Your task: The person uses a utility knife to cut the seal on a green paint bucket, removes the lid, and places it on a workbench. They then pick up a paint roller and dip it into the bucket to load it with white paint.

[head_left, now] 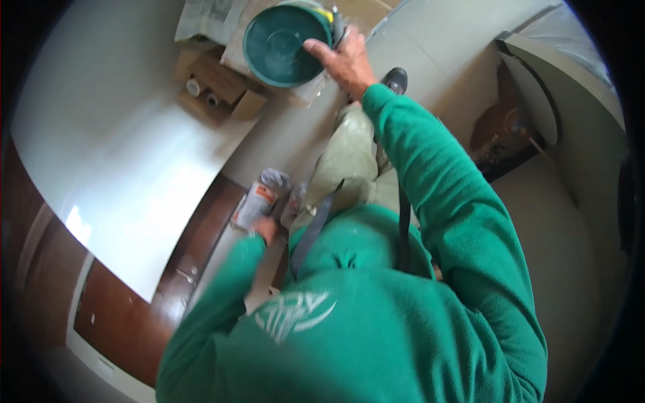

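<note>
Right hand grasps green bowl at rim; left hand near packet, grip unclear. Bowl shows no fill; handling judged unfinished.

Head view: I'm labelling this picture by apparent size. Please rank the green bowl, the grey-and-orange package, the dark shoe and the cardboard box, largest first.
1. Green bowl and cardboard box: too alike to rank
2. Grey-and-orange package
3. Dark shoe
</note>
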